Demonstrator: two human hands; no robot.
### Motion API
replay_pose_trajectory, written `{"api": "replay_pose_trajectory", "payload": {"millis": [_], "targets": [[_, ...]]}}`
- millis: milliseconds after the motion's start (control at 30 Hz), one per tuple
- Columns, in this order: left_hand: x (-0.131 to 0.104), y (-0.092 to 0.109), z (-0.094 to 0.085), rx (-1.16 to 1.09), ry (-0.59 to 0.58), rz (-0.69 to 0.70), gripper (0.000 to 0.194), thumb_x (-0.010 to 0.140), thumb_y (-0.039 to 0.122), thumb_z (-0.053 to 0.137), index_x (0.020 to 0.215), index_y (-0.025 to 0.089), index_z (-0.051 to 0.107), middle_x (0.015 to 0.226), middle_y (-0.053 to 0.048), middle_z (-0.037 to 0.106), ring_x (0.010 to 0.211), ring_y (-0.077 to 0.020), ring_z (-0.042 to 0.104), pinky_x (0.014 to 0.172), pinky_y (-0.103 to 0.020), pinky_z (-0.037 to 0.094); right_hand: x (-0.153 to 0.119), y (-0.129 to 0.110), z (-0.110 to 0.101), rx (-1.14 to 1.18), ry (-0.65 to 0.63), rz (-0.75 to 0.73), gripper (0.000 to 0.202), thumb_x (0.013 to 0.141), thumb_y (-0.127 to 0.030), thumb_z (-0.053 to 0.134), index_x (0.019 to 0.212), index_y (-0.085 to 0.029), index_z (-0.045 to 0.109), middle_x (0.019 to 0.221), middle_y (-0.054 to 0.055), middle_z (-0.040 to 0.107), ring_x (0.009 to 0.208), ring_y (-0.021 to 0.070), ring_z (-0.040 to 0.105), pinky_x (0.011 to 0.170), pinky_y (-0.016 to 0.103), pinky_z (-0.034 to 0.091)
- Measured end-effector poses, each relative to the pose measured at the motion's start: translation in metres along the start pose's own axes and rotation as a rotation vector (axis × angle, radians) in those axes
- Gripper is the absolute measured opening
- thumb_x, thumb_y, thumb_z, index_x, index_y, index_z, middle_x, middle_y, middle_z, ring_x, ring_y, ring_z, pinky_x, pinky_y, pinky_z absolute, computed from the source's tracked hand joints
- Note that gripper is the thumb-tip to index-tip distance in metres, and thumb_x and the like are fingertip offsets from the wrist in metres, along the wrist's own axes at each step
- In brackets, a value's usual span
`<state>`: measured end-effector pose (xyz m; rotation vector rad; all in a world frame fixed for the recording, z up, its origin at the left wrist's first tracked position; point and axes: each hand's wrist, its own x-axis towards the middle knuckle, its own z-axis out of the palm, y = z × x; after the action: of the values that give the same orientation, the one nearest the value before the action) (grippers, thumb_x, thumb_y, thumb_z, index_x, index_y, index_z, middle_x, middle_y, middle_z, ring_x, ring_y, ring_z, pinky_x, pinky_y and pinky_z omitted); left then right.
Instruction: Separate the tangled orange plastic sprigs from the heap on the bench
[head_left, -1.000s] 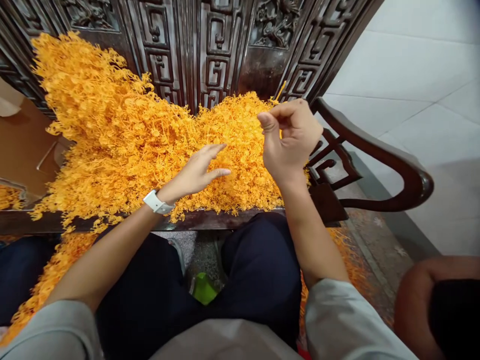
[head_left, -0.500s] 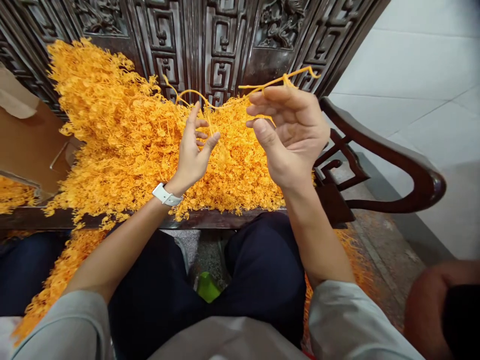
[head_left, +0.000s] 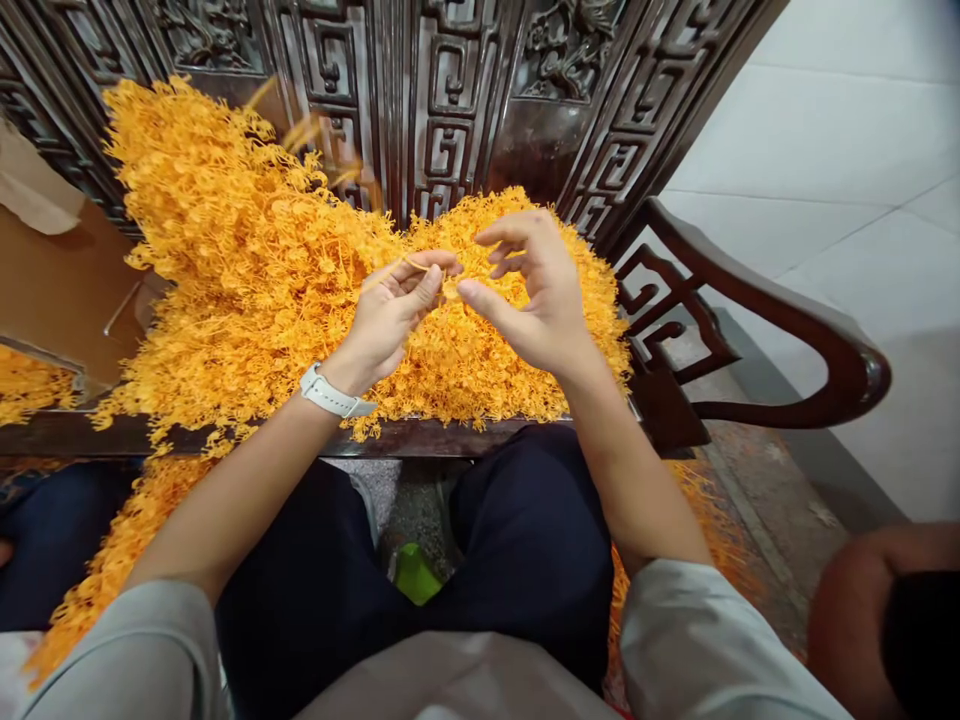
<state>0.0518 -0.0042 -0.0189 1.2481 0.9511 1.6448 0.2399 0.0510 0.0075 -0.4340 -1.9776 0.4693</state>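
A thin orange-yellow strand lies across the left hand, above the near slope of a heap of similar pieces. The left thumb and index finger are closed together on it. Blurred orange-yellow tips show up and to the left, against the dark wood; whether they belong to the same strand I cannot tell.

The strand looks like moulded plastic, so I judge it very light, bendy and springy, hard to crush but quick to whip about or snag its little branches on its neighbours. Smooth plastic may slide a little in dry fingers; a fingertip pinch on the bare stem, close to a branching point, should hold it best.

The right hand is open just beside the left fingertips, its thumb and fingers apart; a small blurred orange bit sits by the thumb, and contact is unclear.

Around them, the heap rests on a bench seat, against a carved wooden backrest. A curved armrest stands to the right, a cardboard box to the left.
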Motion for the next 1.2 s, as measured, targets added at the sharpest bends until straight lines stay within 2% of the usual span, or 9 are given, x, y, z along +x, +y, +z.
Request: {"api": "replay_pose_trajectory", "payload": {"millis": [133,400,567,700,800,900,967,1067,1200], "targets": [[-0.004,0.008,0.007,-0.068,0.081,-0.079,0.012,0.095,0.031,0.083,0.102,0.022,0.077,0.104,-0.004,0.080,0.084,-0.0113,0.072,0.071,-0.023,0.056,-0.002,0.000,0.006,-0.052,-0.106,0.003,0.035,0.096,-0.057,0.076,0.110,-0.026,0.069,0.086,0.001,0.065,0.077,0.0177,0.058,0.076,0.035,0.052],[0.008,0.011,-0.005,-0.169,0.184,-0.133,0.006,0.095,0.019,0.078,0.096,0.022,0.073,0.095,-0.001,0.078,0.067,-0.0068,0.065,0.061,-0.021,0.051,-0.001,-0.010,0.018,-0.036,-0.187,-0.094,0.019,0.106,-0.032,0.059,0.090,-0.023,0.057,0.081,0.002,0.061,0.073,0.0166,0.053,0.072,0.033,0.043],[0.012,0.020,-0.014,-0.305,0.179,-0.180,0.024,0.085,-0.003,0.066,0.090,0.019,0.063,0.081,0.004,0.064,0.061,-0.0036,0.058,0.058,-0.016,0.048,-0.003,-0.023,0.015,0.294,-0.393,-0.057,0.021,0.104,-0.032,0.068,0.090,-0.022,0.055,0.077,-0.003,0.053,0.066,0.0120,0.047,0.064,0.029,0.039],[0.005,0.031,-0.001,-0.405,0.131,-0.260,0.038,0.071,-0.011,0.057,0.093,0.020,0.057,0.075,0.007,0.056,0.051,-0.0019,0.047,0.045,-0.016,0.030,-0.001,-0.016,0.013,0.668,-0.454,0.068,0.025,0.102,-0.036,0.072,0.090,-0.021,0.056,0.074,-0.005,0.048,0.061,0.0091,0.042,0.057,0.025,0.036],[0.002,0.031,0.005,-0.454,0.116,-0.287,0.042,0.065,-0.011,0.053,0.093,0.021,0.054,0.072,0.008,0.054,0.048,-0.0023,0.044,0.043,-0.016,0.026,0.001,-0.015,0.010,0.709,-0.605,0.105,0.028,0.101,-0.036,0.075,0.086,-0.019,0.058,0.073,-0.005,0.048,0.062,0.0080,0.041,0.058,0.024,0.037],[0.012,0.026,-0.010,-0.479,0.168,-0.295,0.039,0.068,-0.009,0.055,0.092,0.021,0.054,0.072,0.008,0.054,0.046,-0.0022,0.040,0.043,-0.016,0.028,-0.001,-0.026,0.002,0.817,-0.761,0.034,0.025,0.099,-0.034,0.076,0.084,-0.019,0.063,0.072,-0.002,0.059,0.063,0.0093,0.053,0.060,0.024,0.045],[0.023,0.026,-0.030,-0.486,0.312,-0.272,0.038,0.069,-0.010,0.057,0.089,0.022,0.052,0.069,0.009,0.051,0.045,-0.0022,0.038,0.043,-0.016,0.029,-0.004,-0.034,-0.004,1.004,-0.885,-0.106,0.021,0.099,-0.033,0.077,0.085,-0.021,0.067,0.072,0.001,0.067,0.064,0.0120,0.063,0.062,0.026,0.051],[0.032,0.036,-0.056,-0.485,0.380,-0.217,0.036,0.073,-0.010,0.059,0.089,0.022,0.053,0.068,0.009,0.049,0.042,-0.0017,0.032,0.042,-0.017,0.029,-0.005,-0.031,-0.011,1.103,-0.687,-0.171,0.026,0.095,-0.047,0.079,0.087,-0.027,0.066,0.065,-0.001,0.066,0.057,0.0134,0.059,0.057,0.027,0.051],[0.022,0.055,-0.056,-0.450,0.179,-0.251,0.021,0.089,-0.001,0.059,0.087,0.021,0.058,0.069,0.006,0.049,0.040,-0.0023,0.027,0.039,-0.018,0.028,0.006,0.007,-0.008,0.725,-0.128,0.190,0.047,0.098,-0.074,0.057,0.105,-0.028,0.064,0.076,0.000,0.065,0.057,0.0145,0.050,0.053,0.030,0.048]]}}
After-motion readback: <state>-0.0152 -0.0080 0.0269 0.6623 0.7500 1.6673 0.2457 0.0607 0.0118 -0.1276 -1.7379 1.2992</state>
